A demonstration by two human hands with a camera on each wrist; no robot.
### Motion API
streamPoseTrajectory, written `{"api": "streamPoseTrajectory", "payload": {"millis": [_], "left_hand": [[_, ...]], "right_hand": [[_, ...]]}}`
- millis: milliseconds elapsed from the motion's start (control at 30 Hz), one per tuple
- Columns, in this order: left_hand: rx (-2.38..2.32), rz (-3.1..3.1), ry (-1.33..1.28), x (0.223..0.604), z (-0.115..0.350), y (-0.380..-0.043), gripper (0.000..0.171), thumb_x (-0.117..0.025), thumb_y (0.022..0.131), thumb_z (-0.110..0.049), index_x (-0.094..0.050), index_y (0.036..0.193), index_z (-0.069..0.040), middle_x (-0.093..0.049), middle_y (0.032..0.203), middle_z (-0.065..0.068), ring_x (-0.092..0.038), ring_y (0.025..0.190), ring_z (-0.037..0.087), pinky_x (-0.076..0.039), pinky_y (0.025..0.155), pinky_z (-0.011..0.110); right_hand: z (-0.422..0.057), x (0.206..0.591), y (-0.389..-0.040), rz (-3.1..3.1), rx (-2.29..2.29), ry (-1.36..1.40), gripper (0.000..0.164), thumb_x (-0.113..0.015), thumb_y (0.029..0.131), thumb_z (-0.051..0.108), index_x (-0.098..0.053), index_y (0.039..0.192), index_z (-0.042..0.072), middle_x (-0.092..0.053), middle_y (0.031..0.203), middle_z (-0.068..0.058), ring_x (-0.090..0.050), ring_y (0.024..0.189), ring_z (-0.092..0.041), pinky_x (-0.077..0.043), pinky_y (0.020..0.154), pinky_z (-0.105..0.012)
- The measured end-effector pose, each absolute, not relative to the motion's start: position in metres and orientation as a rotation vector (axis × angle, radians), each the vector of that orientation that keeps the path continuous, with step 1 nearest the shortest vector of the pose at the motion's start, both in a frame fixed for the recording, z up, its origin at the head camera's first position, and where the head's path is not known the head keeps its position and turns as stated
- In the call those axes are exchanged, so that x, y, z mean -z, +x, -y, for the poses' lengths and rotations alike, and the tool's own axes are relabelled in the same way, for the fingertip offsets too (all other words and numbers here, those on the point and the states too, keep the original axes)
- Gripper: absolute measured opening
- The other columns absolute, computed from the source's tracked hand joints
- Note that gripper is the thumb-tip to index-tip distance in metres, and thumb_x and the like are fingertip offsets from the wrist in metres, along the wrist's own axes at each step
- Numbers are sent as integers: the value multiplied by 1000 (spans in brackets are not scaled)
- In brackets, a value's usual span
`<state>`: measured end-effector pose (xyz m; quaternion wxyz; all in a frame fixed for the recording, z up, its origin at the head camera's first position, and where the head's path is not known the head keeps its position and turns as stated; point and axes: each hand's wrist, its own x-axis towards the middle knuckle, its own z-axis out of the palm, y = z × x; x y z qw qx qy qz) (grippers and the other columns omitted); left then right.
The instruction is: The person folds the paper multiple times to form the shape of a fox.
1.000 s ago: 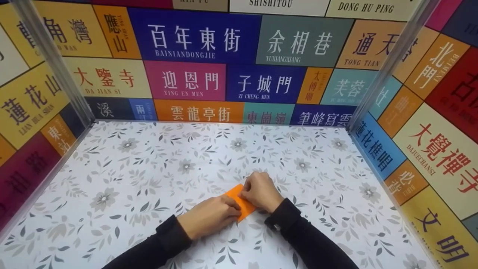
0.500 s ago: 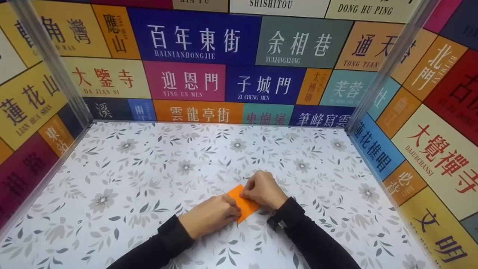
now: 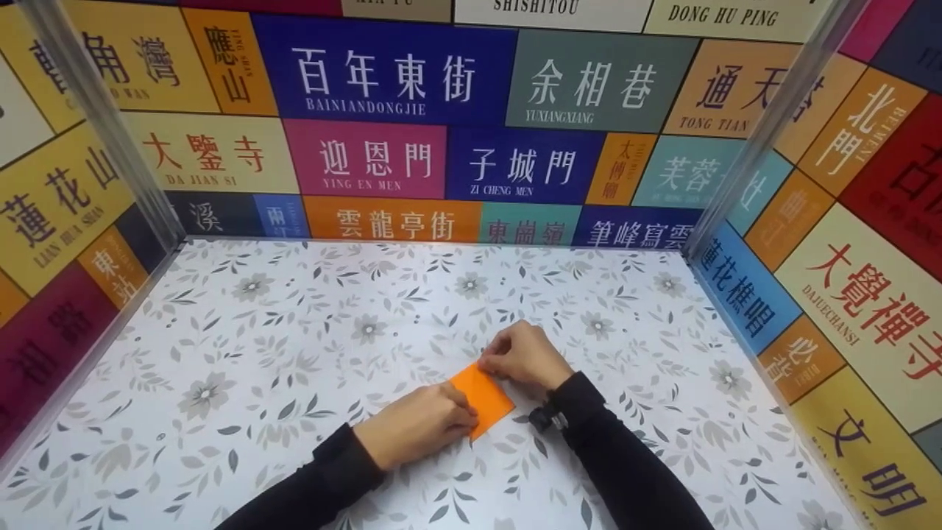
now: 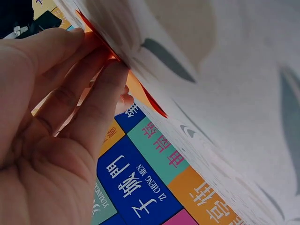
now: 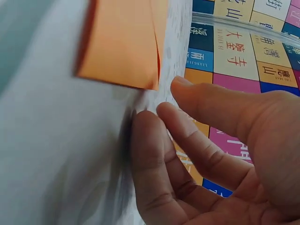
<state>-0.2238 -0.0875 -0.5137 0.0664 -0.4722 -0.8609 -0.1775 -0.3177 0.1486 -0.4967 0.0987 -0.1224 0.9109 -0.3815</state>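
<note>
A small orange sheet of paper [image 3: 491, 403] lies slantwise on the patterned tabletop. Layered edges along one side of the paper [image 5: 123, 42] show a fold in the right wrist view. My left hand [image 3: 421, 421] presses the left part of the sheet with its fingertips. The left wrist view shows those fingers [image 4: 101, 89] fairly straight against the paper, whose ends lift slightly. My right hand [image 3: 531, 359] is at the upper right corner of the sheet. In the right wrist view its thumb and fingers [image 5: 149, 150] are spread a little, just off the paper's edge, holding nothing.
The white tabletop [image 3: 309, 294] has a grey leaf and flower print. Upright panels with coloured name blocks enclose it: a back wall [image 3: 390, 70], a left wall [image 3: 62, 199] and a right wall [image 3: 846, 294]. Black sleeves cover both arms.
My right hand has moved up and away from the middle of the paper to its upper corner, uncovering more of the sheet. The left hand has stayed nearly in place.
</note>
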Motion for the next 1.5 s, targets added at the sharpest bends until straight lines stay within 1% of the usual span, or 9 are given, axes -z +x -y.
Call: {"api": "streamPoseTrajectory", "payload": {"millis": [200, 467, 733, 967, 1167, 1367, 1500], "left_hand": [[494, 2588, -1452, 513, 85, -225, 11, -80, 109, -11, -91, 112, -13, -90, 118, 3, -84, 108, 19, -69, 100, 30], [495, 2596, -1440, 512, 86, -224, 14, -81, 108, -11, -91, 117, -13, -90, 121, 3, -84, 110, 19, -68, 103, 30], [467, 2593, -1442, 512, 87, -224, 11, -81, 108, -11, -91, 111, -14, -90, 119, 1, -84, 109, 18, -69, 101, 30], [490, 2579, -1453, 511, 87, -224, 12, -80, 107, -9, -91, 111, -13, -89, 117, 2, -82, 108, 19, -68, 101, 31], [475, 2581, -1461, 510, 86, -224, 11, -80, 107, -8, -91, 108, -14, -90, 116, 1, -82, 108, 18, -68, 101, 30], [492, 2596, -1452, 511, 85, -224, 11, -81, 107, -8, -91, 109, -13, -90, 118, 1, -84, 110, 17, -68, 102, 30], [499, 2596, -1443, 512, 86, -223, 12, -81, 107, -8, -91, 110, -13, -89, 115, 2, -83, 106, 17, -68, 99, 29]], "right_hand": [[-141, 497, -324, -2694, 1099, -339, 12, -98, 95, 20, -90, 90, 14, -80, 79, 1, -67, 70, -11, -53, 63, -23], [-136, 499, -325, -2684, 1079, -351, 12, -100, 90, 15, -89, 89, 14, -82, 82, 0, -68, 71, -12, -55, 65, -22], [-134, 499, -326, -2679, 1077, -376, 14, -101, 90, 15, -87, 90, 13, -81, 84, -1, -69, 71, -12, -56, 65, -22], [-136, 499, -328, -2612, 1131, -337, 16, -101, 92, 16, -85, 95, 12, -83, 87, -4, -75, 72, -14, -62, 65, -24], [-139, 500, -330, -2597, 1104, -362, 14, -100, 95, 22, -90, 103, 15, -85, 93, -1, -72, 76, -13, -59, 68, -24], [-141, 500, -331, -2560, 1108, -435, 9, -97, 98, 24, -92, 100, 17, -84, 89, 1, -68, 72, -11, -57, 65, -23], [-142, 500, -331, -2558, 1126, -455, 10, -98, 98, 25, -91, 97, 17, -82, 86, 1, -66, 69, -10, -55, 63, -22]]}}
